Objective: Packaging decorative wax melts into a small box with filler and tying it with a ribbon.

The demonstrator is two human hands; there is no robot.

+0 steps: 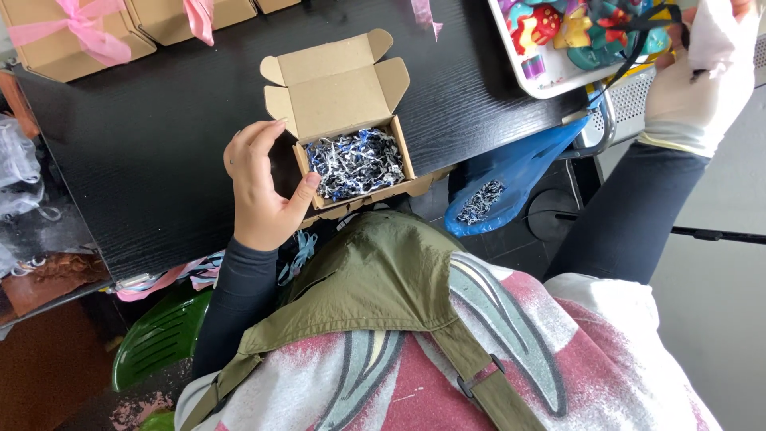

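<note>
Box: small cardboard box [351, 120] at the near edge of the black table [144, 136], lid flaps open, so the inside is reachable.
Filling: shredded paper [355, 164], blue, white, crinkly.
Left hand [259, 187]: yours, loosely curled, steadies the box's left wall, grips nothing.
Right hand [698, 80]: white-sleeved, by the white tray [519, 68] of colourful toys [586, 24]; grip unclear.
Bag: blue plastic [511, 179], more shreds.

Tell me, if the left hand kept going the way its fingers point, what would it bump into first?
Probably the open cardboard box. The left hand sits right beside its left wall, fingers curling toward the shredded paper inside. Depth is hard to judge.
</note>
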